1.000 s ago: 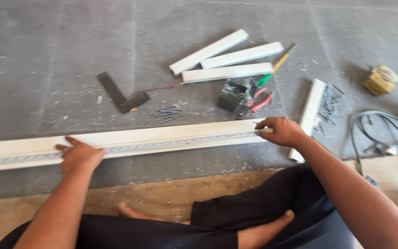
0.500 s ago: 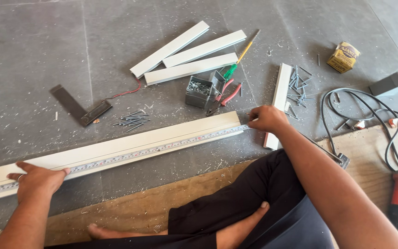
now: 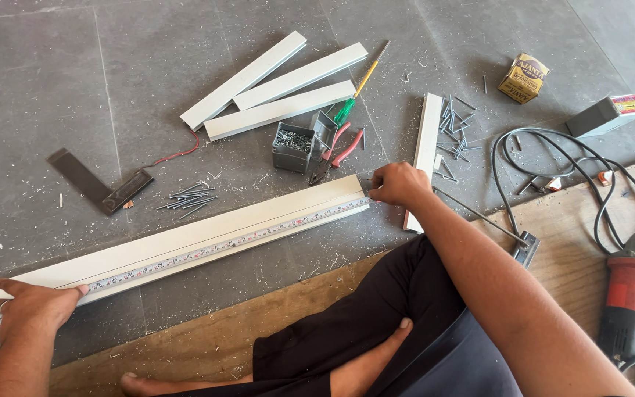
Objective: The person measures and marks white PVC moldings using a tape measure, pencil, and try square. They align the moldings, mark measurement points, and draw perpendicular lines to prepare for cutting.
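Note:
A long white plastic channel strip [image 3: 207, 235] lies across the grey floor in front of me, with a measuring tape [image 3: 237, 241] stretched along its near edge. My left hand [image 3: 32, 305] presses flat on the strip and tape near the left end. My right hand [image 3: 400, 184] is closed at the strip's right end, pinching the tape's end against it. My crossed legs in dark trousers sit just below the strip.
Three short white strips [image 3: 281, 88], a fourth [image 3: 426, 151], a try square [image 3: 97, 182], loose nails [image 3: 189, 197], a small box of screws [image 3: 293, 145], red pliers [image 3: 339, 153], a green screwdriver [image 3: 358, 87], a yellow carton [image 3: 523, 77], a grey box [image 3: 608, 114], a black cable [image 3: 553, 169] and a red power tool [image 3: 630, 290] surround me.
The view has swung right and down, bringing the red power tool and cable into sight. My left hand now sits farther left on the strip; my right hand stays at its right end.

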